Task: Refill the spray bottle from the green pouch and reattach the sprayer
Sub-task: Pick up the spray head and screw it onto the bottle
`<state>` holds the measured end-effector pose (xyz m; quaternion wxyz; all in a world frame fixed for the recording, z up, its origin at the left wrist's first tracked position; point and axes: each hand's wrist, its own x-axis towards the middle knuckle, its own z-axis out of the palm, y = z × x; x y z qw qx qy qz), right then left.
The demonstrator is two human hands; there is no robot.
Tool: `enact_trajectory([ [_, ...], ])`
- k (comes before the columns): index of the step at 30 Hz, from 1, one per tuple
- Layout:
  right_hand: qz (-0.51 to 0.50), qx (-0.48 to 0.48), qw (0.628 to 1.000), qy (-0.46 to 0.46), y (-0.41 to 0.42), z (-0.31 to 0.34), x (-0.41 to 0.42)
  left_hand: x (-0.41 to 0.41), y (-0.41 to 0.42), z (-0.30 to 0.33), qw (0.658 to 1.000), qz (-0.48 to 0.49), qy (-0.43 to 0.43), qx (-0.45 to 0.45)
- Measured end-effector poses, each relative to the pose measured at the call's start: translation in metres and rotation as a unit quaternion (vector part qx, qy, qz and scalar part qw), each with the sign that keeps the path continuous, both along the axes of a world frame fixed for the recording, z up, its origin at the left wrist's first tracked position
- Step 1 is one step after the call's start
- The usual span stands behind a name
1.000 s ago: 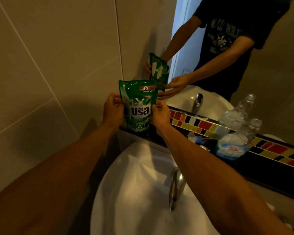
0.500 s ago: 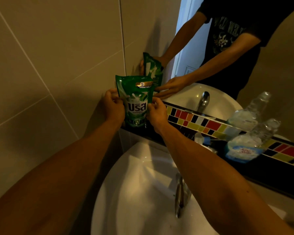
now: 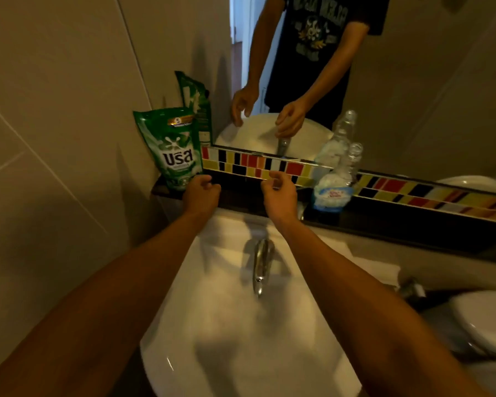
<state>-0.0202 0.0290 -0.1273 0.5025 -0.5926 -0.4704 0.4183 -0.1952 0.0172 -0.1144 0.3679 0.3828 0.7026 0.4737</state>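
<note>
The green pouch [image 3: 172, 147] stands upright on the dark ledge [image 3: 241, 196] in the corner, leaning against the tiled wall. My left hand [image 3: 200, 193] hovers just right of and below the pouch, fingers curled loosely, holding nothing. My right hand [image 3: 278, 193] is over the ledge further right, fingers half curled and empty. The clear spray bottle [image 3: 334, 181] stands on the ledge to the right of my right hand, its neck open with no sprayer on it. The sprayer is not in sight.
A white sink [image 3: 241, 325] with a chrome tap [image 3: 261, 262] lies below my arms. A mirror [image 3: 384, 96] with a coloured mosaic strip [image 3: 269, 164] backs the ledge and reflects a person. A toilet [image 3: 484, 319] sits at the right. Tiled wall closes the left.
Both hands have let go of the green pouch, which now stands alone in the corner. The hands pulled back towards me and to the right; the camera tilted down.
</note>
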Motion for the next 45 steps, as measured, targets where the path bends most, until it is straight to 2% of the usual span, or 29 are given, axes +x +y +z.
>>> enact_trajectory([
  [6,-0.080,0.007,0.997,0.003,-0.033,-0.002,0.078,0.056,-0.002,-0.009,0.993,-0.104,0.056,0.007],
  [13,-0.127,0.008,0.991,0.038,-0.038,0.017,0.146,0.103,0.013,-0.018,0.987,-0.154,0.053,0.000],
  [17,-0.113,0.022,0.993,-0.011,-0.026,0.026,0.170,0.123,0.025,-0.023,0.984,-0.170,0.050,-0.003],
  [29,0.071,0.041,0.996,-0.044,0.018,0.034,0.202,0.158,0.065,-0.053,0.986,-0.142,0.086,-0.028],
  [32,0.084,0.043,0.993,-0.067,0.021,0.035,0.205,0.161,0.068,-0.058,0.988,-0.124,0.090,-0.033],
  [38,0.100,0.038,0.993,-0.044,0.021,0.036,0.208,0.151,0.064,-0.060,0.994,-0.081,0.060,-0.042],
  [45,0.071,0.045,0.994,-0.064,0.002,0.038,0.206,0.117,0.049,-0.028,0.997,-0.050,0.060,0.020],
])
